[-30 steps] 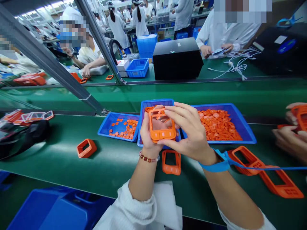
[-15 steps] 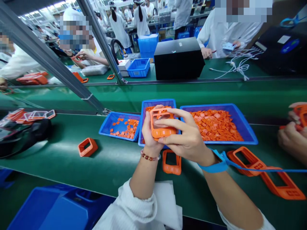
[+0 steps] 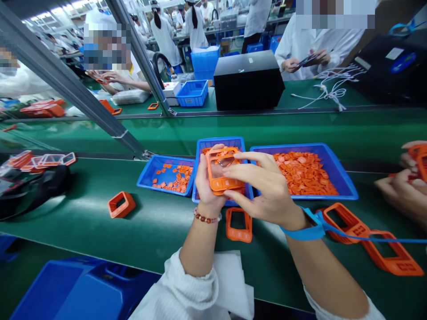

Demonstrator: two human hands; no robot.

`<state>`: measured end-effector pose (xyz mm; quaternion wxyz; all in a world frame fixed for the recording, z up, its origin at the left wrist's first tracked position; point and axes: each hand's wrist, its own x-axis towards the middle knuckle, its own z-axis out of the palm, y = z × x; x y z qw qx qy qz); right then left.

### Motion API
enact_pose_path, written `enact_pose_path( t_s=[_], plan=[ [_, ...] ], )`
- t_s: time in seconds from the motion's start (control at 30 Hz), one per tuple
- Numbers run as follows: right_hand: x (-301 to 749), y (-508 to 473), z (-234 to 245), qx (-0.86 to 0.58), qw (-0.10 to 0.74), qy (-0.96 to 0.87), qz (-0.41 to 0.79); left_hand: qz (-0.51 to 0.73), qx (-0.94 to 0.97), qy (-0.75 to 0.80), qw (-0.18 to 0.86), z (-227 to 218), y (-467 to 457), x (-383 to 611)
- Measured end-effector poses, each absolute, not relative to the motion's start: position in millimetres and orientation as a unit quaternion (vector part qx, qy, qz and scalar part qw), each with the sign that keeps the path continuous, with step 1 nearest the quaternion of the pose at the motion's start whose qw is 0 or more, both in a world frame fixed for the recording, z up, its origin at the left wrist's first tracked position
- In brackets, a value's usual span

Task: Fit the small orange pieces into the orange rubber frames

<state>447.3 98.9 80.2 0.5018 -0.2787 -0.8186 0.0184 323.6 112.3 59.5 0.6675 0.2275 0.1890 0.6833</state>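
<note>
My left hand [image 3: 206, 184] grips an orange rubber case [image 3: 223, 172] from behind, holding it upright above the middle blue tray [image 3: 218, 142]. My right hand [image 3: 267, 189] pinches the same case from the right, index finger stretched across its front. A blue strap [image 3: 308, 224] circles my right wrist. Another orange case [image 3: 239, 224] lies flat on the green belt just below my hands.
A small blue tray [image 3: 151, 170] with several orange bits sits to the left, and a large blue tray [image 3: 336, 171] full of orange parts to the right. Two orange cases [image 3: 367, 242] lie at right, a square orange frame [image 3: 121, 204] at left. Another person's hands [image 3: 405, 189] work at the right edge.
My right hand's fingers have shifted on the case, the index finger now reaching across its front. The case has tilted slightly. The other person's hands at right have moved.
</note>
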Motion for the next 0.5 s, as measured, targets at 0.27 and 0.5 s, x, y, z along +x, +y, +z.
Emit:
enact_pose_path(
  t_s=[0.27, 0.5],
  plan=[
    [465, 87, 99, -0.246, 0.441, -0.851, 0.142, 0.7, 0.175, 0.225, 0.655, 62, 119, 319],
    [480, 81, 103, -0.22, 0.29, -0.882, 0.299, 0.699, 0.174, 0.187, 0.669, 57, 119, 315]
  ],
)
